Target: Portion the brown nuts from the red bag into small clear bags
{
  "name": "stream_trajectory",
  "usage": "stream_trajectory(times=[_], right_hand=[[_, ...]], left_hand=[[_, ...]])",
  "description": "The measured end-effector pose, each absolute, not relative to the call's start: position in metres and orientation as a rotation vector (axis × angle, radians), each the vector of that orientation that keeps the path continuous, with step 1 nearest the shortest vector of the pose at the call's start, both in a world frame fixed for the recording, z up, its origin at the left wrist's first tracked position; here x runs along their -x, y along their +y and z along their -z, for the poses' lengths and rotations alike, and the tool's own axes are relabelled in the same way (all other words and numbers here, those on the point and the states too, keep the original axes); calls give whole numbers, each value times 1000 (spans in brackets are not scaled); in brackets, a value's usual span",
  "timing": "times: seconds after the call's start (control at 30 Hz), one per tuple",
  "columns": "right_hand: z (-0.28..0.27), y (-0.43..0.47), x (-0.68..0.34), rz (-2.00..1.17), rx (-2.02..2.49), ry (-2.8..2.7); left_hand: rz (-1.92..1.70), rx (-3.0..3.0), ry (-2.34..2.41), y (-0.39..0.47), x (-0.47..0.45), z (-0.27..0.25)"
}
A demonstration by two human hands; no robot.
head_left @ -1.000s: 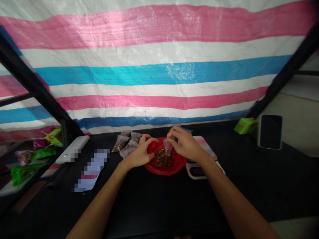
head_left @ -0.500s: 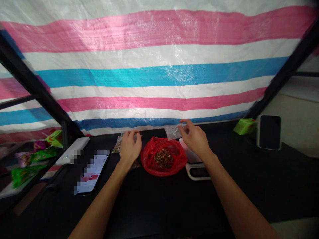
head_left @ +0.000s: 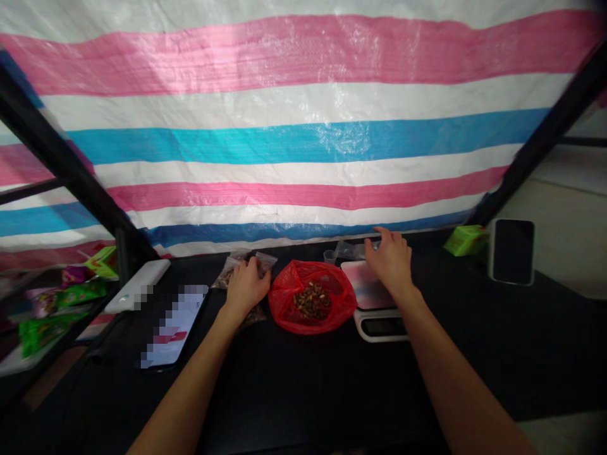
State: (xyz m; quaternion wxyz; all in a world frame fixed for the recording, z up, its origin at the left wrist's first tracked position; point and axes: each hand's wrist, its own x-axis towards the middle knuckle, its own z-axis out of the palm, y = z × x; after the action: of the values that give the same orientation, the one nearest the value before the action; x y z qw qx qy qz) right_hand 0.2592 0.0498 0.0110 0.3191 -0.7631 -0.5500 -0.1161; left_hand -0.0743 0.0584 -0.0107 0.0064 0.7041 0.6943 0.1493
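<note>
My left hand (head_left: 247, 284) rests over clear zip bags (head_left: 222, 273) of small brown pieces, its fingers slightly curved and apart; the palm hides part of the bags. Right of it lies a spread red plastic bag (head_left: 282, 303), with a heap of brown seeds or nuts (head_left: 312, 301) inside. My right hand (head_left: 391, 260) hovers at the far right edge of a white kitchen scale (head_left: 360, 284), thumb and fingers apart. Beyond the scale, near those fingertips, is an empty-looking clear plastic bag (head_left: 349, 250). A small clear cup (head_left: 330, 256) stands just behind the red bag.
On the left lie a phone (head_left: 177, 328) with a lit screen and a white power strip (head_left: 142, 284). Colourful snack packets (head_left: 59, 303) sit farther left. A green box (head_left: 465, 241) and a dark-screened device (head_left: 512, 251) stand at the right. A striped sheet (head_left: 303, 145) hangs behind the black table.
My right hand has moved right, away from the red bag, and the clear plastic bag is farther right too. The small cup has come into view. My left hand has lowered slightly onto the zip bags.
</note>
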Motion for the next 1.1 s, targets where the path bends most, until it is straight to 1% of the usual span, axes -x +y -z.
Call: stream_trajectory(times=[0.13, 0.23, 0.33, 0.4, 0.5, 0.57, 0.67, 0.73, 0.93, 1.1], right_hand=[[-17, 49, -246, 295, 1756, -1485], [-24, 43, -228, 263, 1496, -1601], [-31, 32, -207, 171, 1254, -1770], [-34, 26, -196, 102, 1184, -1858], [-35, 21, -187, -38, 1140, -1921], [-34, 21, -184, -193, 1107, -1961], [-31, 24, -183, -417, 1078, -1975], [-29, 25, -183, -501, 1072, -1932], [-24, 27, -180, -531, 1056, -1911], [-21, 25, -175, -497, 1040, -2009]], left_hand=[[-525, -2232, 2084, 61, 75, 13], [-801, -2225, 1929, 63, 73, 10], [-1127, -2379, 1609, 58, 67, 0], [-1199, -2530, 1434, 50, 62, -9], [-1193, -2673, 1328, 37, 53, -23], [-1185, -2712, 1304, 31, 49, -27], [-1181, -2729, 1269, 29, 46, -26], [-1172, -2728, 1255, 30, 45, -23], [-1128, -2642, 1314, 26, 35, -15], [-1096, -2316, 1253, 26, 25, -10]])
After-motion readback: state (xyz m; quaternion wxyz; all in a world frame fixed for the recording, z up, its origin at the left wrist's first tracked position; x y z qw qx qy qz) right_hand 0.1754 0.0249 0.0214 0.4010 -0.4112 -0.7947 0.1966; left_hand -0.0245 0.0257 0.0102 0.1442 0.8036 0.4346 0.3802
